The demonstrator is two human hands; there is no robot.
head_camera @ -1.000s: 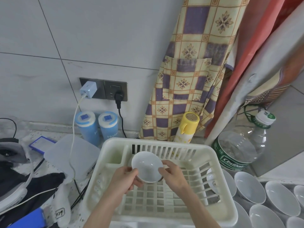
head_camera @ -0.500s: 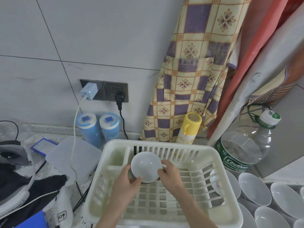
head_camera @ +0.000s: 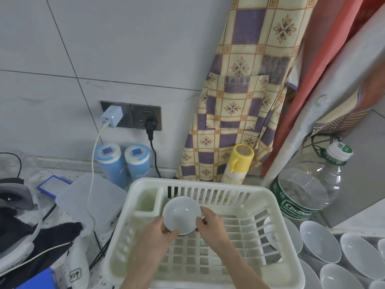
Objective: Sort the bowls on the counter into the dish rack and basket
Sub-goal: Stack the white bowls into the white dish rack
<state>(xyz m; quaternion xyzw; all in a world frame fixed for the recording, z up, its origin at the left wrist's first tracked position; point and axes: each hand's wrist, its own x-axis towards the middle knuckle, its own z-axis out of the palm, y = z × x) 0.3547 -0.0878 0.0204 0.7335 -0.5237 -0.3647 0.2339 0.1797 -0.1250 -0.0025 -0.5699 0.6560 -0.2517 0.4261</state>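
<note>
- Fingers of the left hand (head_camera: 158,236) curl round the near-left edge of a small white bowl (head_camera: 181,214), thumb on its rim; the right hand (head_camera: 212,226) pinches the right edge, thumb at the rim and fingers behind it
- bowl tilted on edge, hollow facing the camera, held over the far-left part of the white dish rack (head_camera: 277,213), just right of its small walled compartment; whether the bowl's lower edge touches the slats cannot be told
- rack floor a slatted grid, with a row of upright dividers along its right side
- more white bowls (head_camera: 319,240) crowd the counter (head_camera: 35,174) right of the rack, some overlapping, one partly seen through the rack's side wall
- speckled counter on the left carries a translucent plastic lid (head_camera: 91,197), two blue canisters (head_camera: 125,165) against the wall, dark fabric and cables
- grey tiled wall behind has a double socket (head_camera: 133,116) with a white charger and a black plug in it; a checked apron (head_camera: 239,97) hangs right of it, a yellow-capped spray can (head_camera: 237,165) at its foot
- large clear water bottle (head_camera: 308,190) with a green label lies tilted behind the bowls
</note>
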